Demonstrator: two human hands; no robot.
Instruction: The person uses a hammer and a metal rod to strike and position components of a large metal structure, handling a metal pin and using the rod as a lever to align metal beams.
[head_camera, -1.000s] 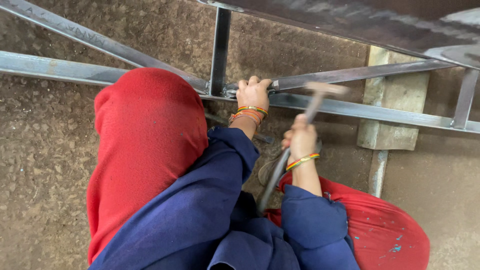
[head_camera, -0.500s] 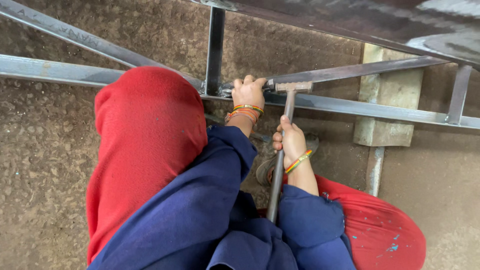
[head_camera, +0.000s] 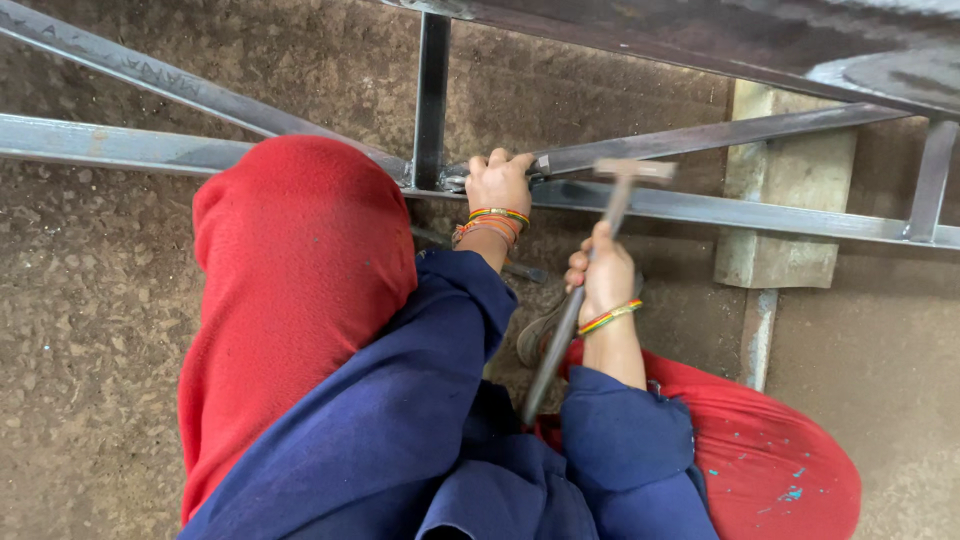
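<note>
My left hand grips the grey metal frame where several steel bars meet at a joint. My right hand is closed around the shaft of a hammer. The hammer's head is raised a little above the long horizontal bar, just right of my left hand, and looks blurred. Coloured bangles sit on both wrists. My sleeves are dark blue and my knees are covered in red cloth.
The frame lies on rough brown ground. An upright bar rises from the joint and a diagonal bar runs to the upper left. A pale concrete block stands under the frame at right. A dark metal sheet crosses the top.
The hammer head was up at the right, came down onto the bar beside my left hand, and has lifted back up to the right. My left hand stayed on the joint.
</note>
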